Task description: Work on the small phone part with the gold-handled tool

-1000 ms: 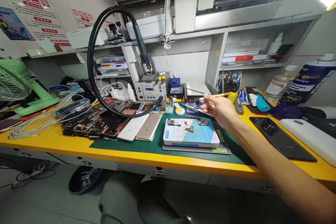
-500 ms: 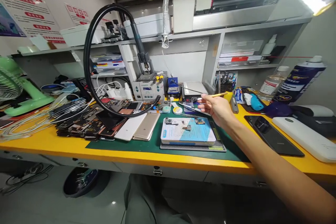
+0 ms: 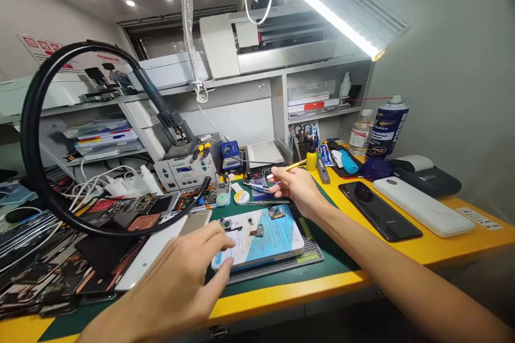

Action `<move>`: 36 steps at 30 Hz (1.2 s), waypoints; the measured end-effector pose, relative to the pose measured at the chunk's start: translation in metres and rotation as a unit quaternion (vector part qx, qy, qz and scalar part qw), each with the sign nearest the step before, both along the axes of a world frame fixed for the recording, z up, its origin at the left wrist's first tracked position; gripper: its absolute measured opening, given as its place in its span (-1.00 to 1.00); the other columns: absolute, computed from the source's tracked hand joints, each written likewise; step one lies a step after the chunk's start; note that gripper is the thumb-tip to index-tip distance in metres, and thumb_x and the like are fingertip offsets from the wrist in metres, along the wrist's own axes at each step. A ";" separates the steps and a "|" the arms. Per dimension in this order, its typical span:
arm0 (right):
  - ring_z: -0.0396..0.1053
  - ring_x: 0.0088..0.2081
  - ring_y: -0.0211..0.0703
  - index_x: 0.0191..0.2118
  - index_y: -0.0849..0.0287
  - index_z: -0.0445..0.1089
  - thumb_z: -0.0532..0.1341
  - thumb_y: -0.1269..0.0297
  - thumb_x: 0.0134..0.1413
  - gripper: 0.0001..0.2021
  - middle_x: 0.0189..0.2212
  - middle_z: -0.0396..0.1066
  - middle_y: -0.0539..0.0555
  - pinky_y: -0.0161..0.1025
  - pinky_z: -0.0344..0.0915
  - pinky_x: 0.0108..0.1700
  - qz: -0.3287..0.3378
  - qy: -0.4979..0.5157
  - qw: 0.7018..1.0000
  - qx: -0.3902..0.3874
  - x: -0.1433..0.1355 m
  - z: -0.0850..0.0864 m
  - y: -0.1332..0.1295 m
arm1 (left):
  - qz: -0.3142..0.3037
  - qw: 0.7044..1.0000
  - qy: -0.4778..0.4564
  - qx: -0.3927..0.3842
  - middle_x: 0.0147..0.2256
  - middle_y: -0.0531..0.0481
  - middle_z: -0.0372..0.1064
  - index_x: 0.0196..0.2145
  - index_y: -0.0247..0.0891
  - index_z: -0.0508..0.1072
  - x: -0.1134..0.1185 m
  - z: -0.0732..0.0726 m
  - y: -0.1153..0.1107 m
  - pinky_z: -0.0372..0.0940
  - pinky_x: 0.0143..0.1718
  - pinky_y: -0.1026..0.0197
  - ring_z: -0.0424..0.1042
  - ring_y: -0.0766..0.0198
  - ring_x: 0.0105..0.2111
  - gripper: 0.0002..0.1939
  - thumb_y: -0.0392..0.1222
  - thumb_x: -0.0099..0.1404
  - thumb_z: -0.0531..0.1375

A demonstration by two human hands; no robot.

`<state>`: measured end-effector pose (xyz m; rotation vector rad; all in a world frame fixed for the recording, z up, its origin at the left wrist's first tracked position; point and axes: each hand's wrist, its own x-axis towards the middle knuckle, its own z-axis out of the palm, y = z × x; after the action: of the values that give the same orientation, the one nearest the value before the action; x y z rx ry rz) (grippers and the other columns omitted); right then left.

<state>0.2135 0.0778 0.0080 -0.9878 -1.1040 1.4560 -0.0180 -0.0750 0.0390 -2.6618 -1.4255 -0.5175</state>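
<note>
My right hand (image 3: pixel 295 185) is closed around a thin gold stick with a white tip (image 3: pixel 286 169), held above the back of the green mat. Just under its fingers lie slim tweezers (image 3: pixel 257 186); whether they are touched I cannot tell. My left hand (image 3: pixel 183 273) has its fingers apart and hovers at the near left corner of a white and blue box (image 3: pixel 277 238). Small phone camera modules rest on that box: one at the back right (image 3: pixel 277 212), another in the middle (image 3: pixel 257 231). Beneath the box is a grey perforated plate (image 3: pixel 277 269).
Phone boards and housings (image 3: pixel 52 262) are piled at left, under a black hose loop (image 3: pixel 30 144). A hot-air station (image 3: pixel 187 171) stands behind. On the right are a dark phone (image 3: pixel 380 211), a white power bank (image 3: pixel 424 206) and a spray can (image 3: pixel 386 128).
My left hand has come into view from below, toward the box. The view has turned right and tilted. My right hand still holds the gold stick, now nearer the tweezers.
</note>
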 end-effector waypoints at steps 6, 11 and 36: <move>0.54 -0.14 -0.04 0.07 0.20 0.41 0.25 0.23 0.33 -0.73 -0.02 0.50 0.14 -0.02 0.51 -0.14 0.012 -0.024 1.000 -0.002 -0.004 -0.002 -0.004 | -0.007 0.990 0.051 -0.130 -0.24 0.00 0.40 -0.19 -0.14 0.48 0.029 -0.004 0.065 0.28 -0.28 0.07 0.45 0.12 -0.27 -0.85 -0.19 0.34 0.13; 0.54 -0.29 -0.14 0.00 0.22 0.43 0.24 0.22 0.34 -0.78 -0.14 0.53 0.09 -0.14 0.52 -0.28 0.018 -0.035 0.999 0.006 -0.006 0.001 -0.008 | -0.019 0.983 0.061 -0.169 -0.27 0.04 0.39 -0.26 -0.10 0.48 0.029 -0.012 0.074 0.21 -0.29 0.06 0.43 0.11 -0.26 -0.83 -0.20 0.36 0.08; 0.46 -0.57 -0.16 -0.42 0.02 0.51 0.36 0.04 0.14 -0.78 -0.62 0.50 -0.02 -0.27 0.41 -0.52 -0.014 -0.112 0.987 0.113 -0.015 0.000 -0.035 | -0.089 0.994 -0.025 0.063 -0.43 -0.01 0.39 -0.35 -0.18 0.45 -0.002 -0.019 0.098 0.31 -0.55 0.11 0.41 0.13 -0.44 -0.89 -0.35 0.23 0.16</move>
<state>0.1985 0.0430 0.0080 -1.0161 -1.3794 1.1869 -0.0196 0.0231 0.0197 -2.7051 -1.1311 -0.6689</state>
